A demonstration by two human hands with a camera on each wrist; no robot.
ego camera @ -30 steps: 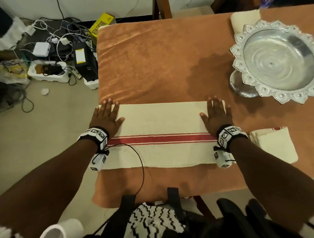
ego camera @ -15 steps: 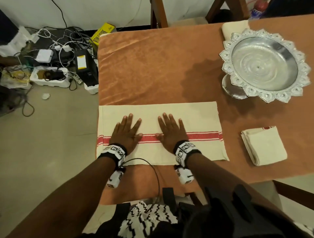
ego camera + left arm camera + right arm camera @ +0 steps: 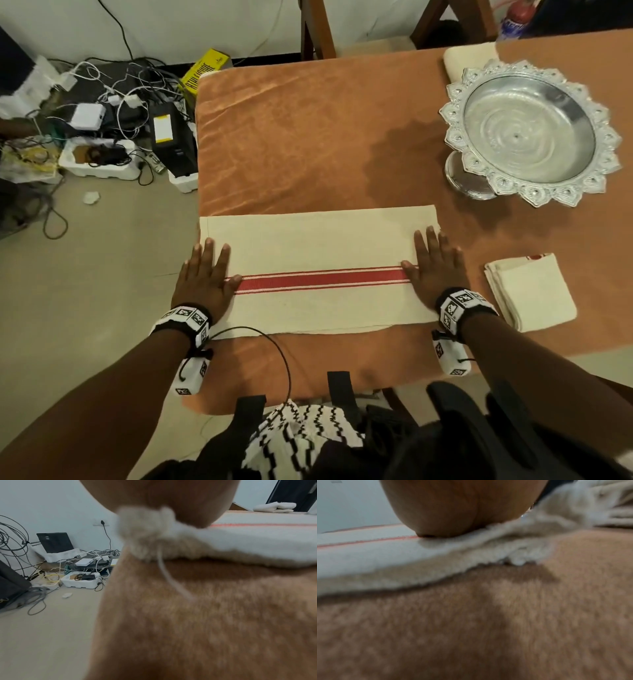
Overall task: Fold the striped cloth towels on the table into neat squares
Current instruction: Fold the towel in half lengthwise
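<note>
A cream towel [image 3: 318, 246] with a red stripe [image 3: 318, 281] lies flat in a long rectangle near the front of the orange table [image 3: 308, 137]. My left hand [image 3: 205, 277] presses flat on its left end, fingers straight. My right hand [image 3: 435, 263] presses flat on its right end. In the left wrist view the towel [image 3: 257, 536] and its corner show under my palm [image 3: 163, 496]. In the right wrist view the heel of my hand [image 3: 453, 507] rests on the towel [image 3: 359, 555]. A folded towel [image 3: 531, 291] lies to the right of it.
A silver pedestal bowl [image 3: 527, 133] stands at the back right, with another folded cloth [image 3: 469, 58] behind it. The table's left edge runs beside my left hand. Cables, boxes and electronics [image 3: 102, 130] litter the floor to the left. A chair [image 3: 315, 31] stands behind the table.
Both hands slid apart from the middle of the towel to its two ends, smoothing it flat. A second ago they were also at the ends.
</note>
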